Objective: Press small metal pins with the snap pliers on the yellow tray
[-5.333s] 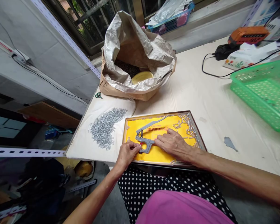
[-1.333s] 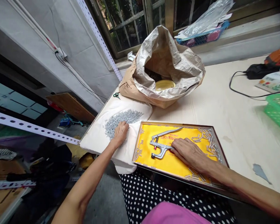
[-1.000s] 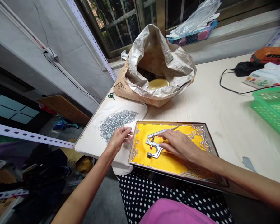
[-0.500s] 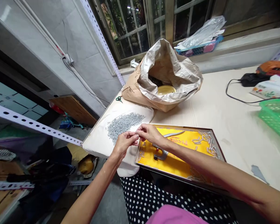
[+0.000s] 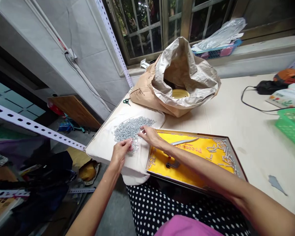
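Note:
A heap of small grey metal pins or screws point(image 5: 129, 128) lies spread on a white cloth point(image 5: 100, 144) at the table's left corner. My left hand point(image 5: 121, 150) is closed at the heap's near edge, thumb against fingers; whatever it may hold is too small to make out. At the heap's right edge is my right hand point(image 5: 149, 135), its thumb and fingertips slightly apart, with nothing visible in them. Under my right forearm rests a shallow yellow-lined tray point(image 5: 186, 178) with small silver metal pieces point(image 5: 226, 154) along its sides and a grey metal tool point(image 5: 173, 163), partly hidden.
Behind the heap stands a large open paper sack point(image 5: 147, 93) with a yellow round thing inside. Small green-handled scissors point(image 5: 126, 102) lie by the sack. To the right are a green plastic basket point(image 5: 291, 126), a black cable and a grey scrap point(image 5: 276, 184).
My hands were together fingertip to fingertip and have parted. The left has moved left and down, the right slightly up and left to the heap. The view has shifted a little.

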Available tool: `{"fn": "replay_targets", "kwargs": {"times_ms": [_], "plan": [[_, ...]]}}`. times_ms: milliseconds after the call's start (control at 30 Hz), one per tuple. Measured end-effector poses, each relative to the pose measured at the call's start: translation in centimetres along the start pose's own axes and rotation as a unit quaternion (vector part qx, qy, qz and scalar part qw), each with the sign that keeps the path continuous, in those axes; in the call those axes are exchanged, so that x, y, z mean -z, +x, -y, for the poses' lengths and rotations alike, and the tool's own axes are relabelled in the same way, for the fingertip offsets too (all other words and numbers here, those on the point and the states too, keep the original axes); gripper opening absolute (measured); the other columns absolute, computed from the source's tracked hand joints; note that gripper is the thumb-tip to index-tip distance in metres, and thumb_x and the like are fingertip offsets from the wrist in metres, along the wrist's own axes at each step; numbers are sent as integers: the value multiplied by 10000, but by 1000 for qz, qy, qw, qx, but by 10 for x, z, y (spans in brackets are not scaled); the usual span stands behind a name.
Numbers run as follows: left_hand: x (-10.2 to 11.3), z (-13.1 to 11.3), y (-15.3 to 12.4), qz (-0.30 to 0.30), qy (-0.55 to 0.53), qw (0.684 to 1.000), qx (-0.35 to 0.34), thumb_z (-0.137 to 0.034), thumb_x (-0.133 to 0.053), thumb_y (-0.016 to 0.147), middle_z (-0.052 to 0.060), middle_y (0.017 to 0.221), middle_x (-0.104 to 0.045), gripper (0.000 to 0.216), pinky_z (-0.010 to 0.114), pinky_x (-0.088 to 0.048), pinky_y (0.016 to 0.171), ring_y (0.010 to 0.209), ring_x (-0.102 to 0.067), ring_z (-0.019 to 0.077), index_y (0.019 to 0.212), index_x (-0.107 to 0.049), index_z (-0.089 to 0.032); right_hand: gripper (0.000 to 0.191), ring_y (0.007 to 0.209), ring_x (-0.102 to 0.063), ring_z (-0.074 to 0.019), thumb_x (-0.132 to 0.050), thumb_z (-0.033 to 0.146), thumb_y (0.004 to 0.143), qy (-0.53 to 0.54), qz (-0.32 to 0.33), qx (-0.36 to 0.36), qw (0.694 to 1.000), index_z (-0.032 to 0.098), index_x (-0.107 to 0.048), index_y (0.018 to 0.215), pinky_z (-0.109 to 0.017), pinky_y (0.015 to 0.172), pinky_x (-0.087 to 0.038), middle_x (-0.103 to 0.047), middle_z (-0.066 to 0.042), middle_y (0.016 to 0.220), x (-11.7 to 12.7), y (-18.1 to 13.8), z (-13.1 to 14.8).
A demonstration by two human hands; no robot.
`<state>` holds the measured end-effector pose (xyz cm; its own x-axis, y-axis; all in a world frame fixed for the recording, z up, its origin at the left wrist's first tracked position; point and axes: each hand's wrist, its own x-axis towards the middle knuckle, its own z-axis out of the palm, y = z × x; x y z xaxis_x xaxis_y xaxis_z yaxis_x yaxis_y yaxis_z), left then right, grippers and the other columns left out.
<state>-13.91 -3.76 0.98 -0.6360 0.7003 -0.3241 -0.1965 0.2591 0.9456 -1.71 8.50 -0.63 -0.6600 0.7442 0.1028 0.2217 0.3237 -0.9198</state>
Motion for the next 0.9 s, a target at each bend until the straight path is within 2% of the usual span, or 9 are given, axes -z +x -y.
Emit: {"fn": "replay_targets", "kwargs": {"times_ms": [67,133,167,233,333,433,533,667,900], "plan": [[1,0,-11,11,43,998,-45,-305,-879,603,2,710,-682,325,169,-493,523,543,-534,54,825,-743,-111,46,927,-602,-197,-632,214,847,-48,-4,30,998,173,-615,861,-321,838,-434,-664,-70,924,25,-12,-1],[-6,2,-26,60,79,993,-63,-373,-870,587,19,747,-703,377,196,-496,537,558,-541,72,843,-759,-120,123,874,-588,-185,-593,212,886,-106,13,53,993,178,-616,770,-304,796,-404,-646,-59,872,57,-39,-7],[-13,4,-33,87,96,989,-65,-391,-860,588,29,760,-712,378,209,-498,542,562,-548,82,837,-764,-124,193,814,-582,-174,-545,241,928,-195,44,77,977,180,-617,760,-293,735,-393,-638,-58,851,73,-56,-11],[-31,10,-46,142,126,980,-56,-398,-836,603,36,722,-710,345,226,-488,539,551,-555,100,805,-765,-127,246,697,-565,-159,-539,299,948,-330,94,54,938,180,-625,752,-282,616,-345,-629,-53,808,102,-93,-23],[-59,23,-54,185,171,967,-31,-376,-797,633,13,572,-646,287,220,-442,508,502,-536,106,760,-752,-122,174,722,-587,-169,-598,332,925,-420,144,21,896,178,-646,862,-284,562,-305,-646,-69,926,127,-140,-40],[-78,37,-51,191,226,955,-24,-382,-757,660,2,548,-622,275,212,-413,501,487,-525,102,739,-734,-119,175,792,-608,-196,-582,334,938,-444,164,-14,881,172,-643,957,-297,577,-312,-651,-85,1022,131,-160,-50],[-85,47,-48,205,281,937,-41,-460,-712,687,-4,538,-594,342,210,-379,485,481,-496,99,689,-709,-118,200,832,-606,-203,-462,272,993,-437,183,-31,880,158,-626,989,-305,624,-331,-652,-100,1039,127,-162,-54],[-88,55,-50,199,309,930,-27,-518,-712,661,-7,551,-575,392,217,-380,479,492,-493,105,646,-673,-128,216,828,-582,-202,-385,177,995,-425,187,-8,886,162,-596,1035,-306,643,-322,-642,-97,1025,125,-162,-62],[-94,57,-52,177,334,926,26,-415,-723,690,-15,548,-586,305,207,-399,481,478,-504,93,658,-655,-119,204,786,-542,-185,-356,188,998,-400,151,39,903,185,-559,1012,-308,616,-262,-605,-82,1009,118,-168,-89]]}}
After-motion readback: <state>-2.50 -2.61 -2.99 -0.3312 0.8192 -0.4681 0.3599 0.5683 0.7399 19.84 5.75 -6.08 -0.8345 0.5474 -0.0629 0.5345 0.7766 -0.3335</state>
